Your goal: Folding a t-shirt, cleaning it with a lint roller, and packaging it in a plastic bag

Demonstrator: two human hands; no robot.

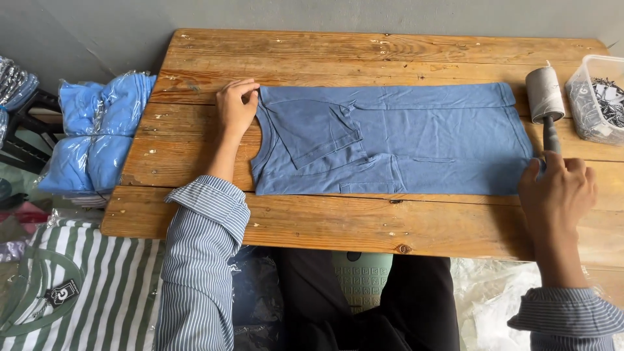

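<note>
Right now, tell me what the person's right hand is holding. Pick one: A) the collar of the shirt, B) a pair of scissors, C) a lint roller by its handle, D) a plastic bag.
C: the right hand is closed on the dark handle of the lint roller, whose grey roll lies on the wooden table just past the end of the folded blue T-shirt.

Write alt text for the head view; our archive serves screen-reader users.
A folded blue shirt lies on a wooden table; the left hand presses its collar end, and the right hand grips a lint roller at the other end. Bagged light-blue shirts sit left.
</note>
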